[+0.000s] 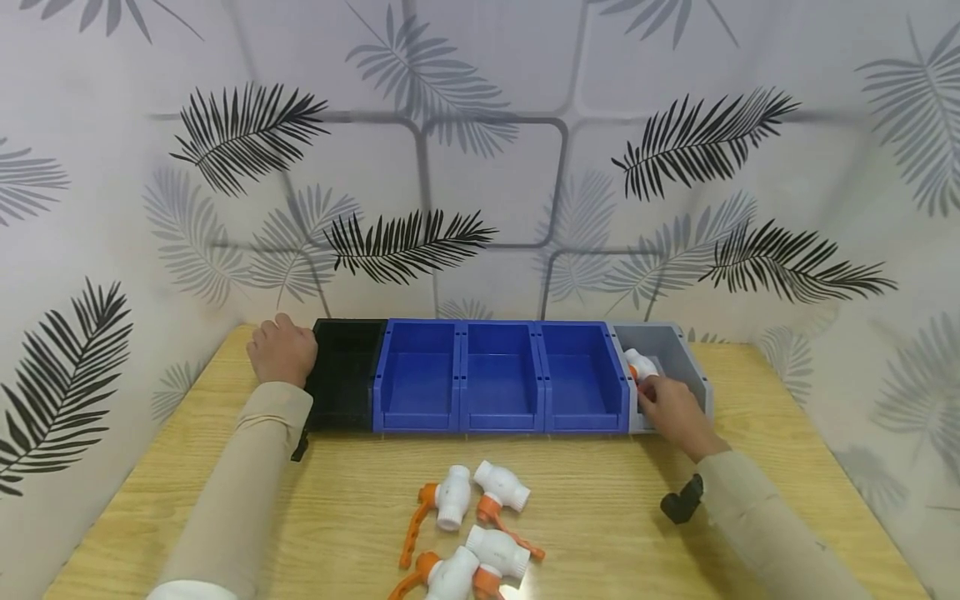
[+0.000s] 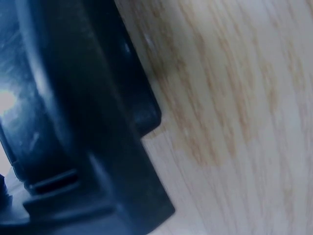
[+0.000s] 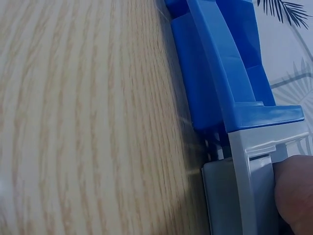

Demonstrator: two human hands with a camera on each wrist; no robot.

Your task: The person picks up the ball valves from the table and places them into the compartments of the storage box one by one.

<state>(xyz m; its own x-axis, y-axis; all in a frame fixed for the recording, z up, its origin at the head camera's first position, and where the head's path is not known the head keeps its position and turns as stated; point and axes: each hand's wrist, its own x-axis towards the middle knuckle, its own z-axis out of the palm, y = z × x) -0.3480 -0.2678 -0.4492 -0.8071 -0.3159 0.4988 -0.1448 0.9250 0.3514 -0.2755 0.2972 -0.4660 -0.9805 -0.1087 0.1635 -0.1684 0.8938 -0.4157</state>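
In the head view my right hand reaches into the grey bin at the row's right end. Its fingers pinch a white plastic ball valve with an orange handle, which lies partly behind the hand. Part of that hand shows at the grey bin's front in the right wrist view. My left hand rests by the left edge of the black bin, fingers loosely bent and no item visible in it. The left wrist view shows only the black bin's corner and wood.
Three blue bins stand side by side between the black and grey ones. Several white ball valves with orange handles lie on the wooden table nearer to me. A leaf-patterned wall rises behind the bins.
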